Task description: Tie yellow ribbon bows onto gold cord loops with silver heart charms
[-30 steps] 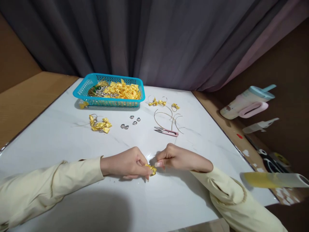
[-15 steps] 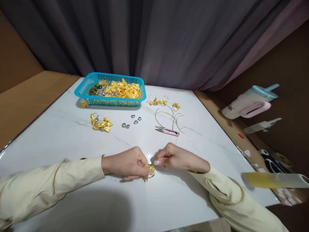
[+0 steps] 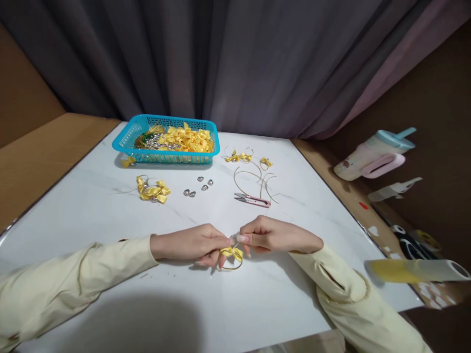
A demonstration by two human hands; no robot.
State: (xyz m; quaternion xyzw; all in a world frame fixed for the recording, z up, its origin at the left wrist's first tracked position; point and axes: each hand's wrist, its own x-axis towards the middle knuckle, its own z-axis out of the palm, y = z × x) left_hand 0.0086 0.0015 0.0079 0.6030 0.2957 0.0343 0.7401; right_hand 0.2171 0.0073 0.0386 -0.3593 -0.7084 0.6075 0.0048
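Observation:
Low over the white table, a yellow ribbon bow (image 3: 236,253) hangs between my hands with a gold cord loop (image 3: 240,264) curving below it. My left hand (image 3: 196,243) is closed at the bow's left side, its thumb stretched above the bow and other fingertips beside the ribbon. My right hand (image 3: 272,235) pinches thin gold cord just above the bow, thumb and forefinger together. The two thumb tips are very close. Beyond my hands lie pink-handled thread snips (image 3: 253,201), blades pointing left, and loose pieces of gold cord (image 3: 239,185).
A blue basket (image 3: 165,153) of yellow bows, silver beads and cord stands at the back left. Several silver beads (image 3: 205,188) and a cluster of bows (image 3: 158,191) lie before it. Other looped bows (image 3: 245,157) lie behind the snips. A tumbler (image 3: 355,162) stands right.
My left thumb has moved up off the bow toward my right fingertips. The bow now faces me more openly, its cord loop more visible. The view has shifted slightly.

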